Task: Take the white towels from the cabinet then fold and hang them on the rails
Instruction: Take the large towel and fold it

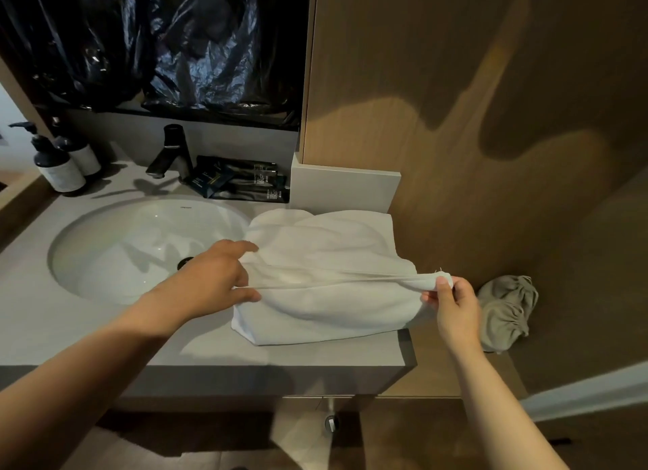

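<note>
A white towel [322, 266] lies on the grey counter [105, 332] to the right of the sink, partly folded, with one edge pulled taut across its top. My left hand [214, 276] pinches that edge at the towel's left side, index finger stretched forward. At the counter's right end, my right hand [452, 304] pinches the towel's right corner between thumb and fingers. No rail shows in this view.
A white oval sink [140, 245] with a dark tap [171, 154] fills the counter's left. Two pump bottles [59, 168] stand at the back left, and dark sachets [242, 183] lie behind the towel. A grey drawstring bag [505, 311] hangs by the wooden wall [491, 118]. Black plastic [157, 41] covers the mirror.
</note>
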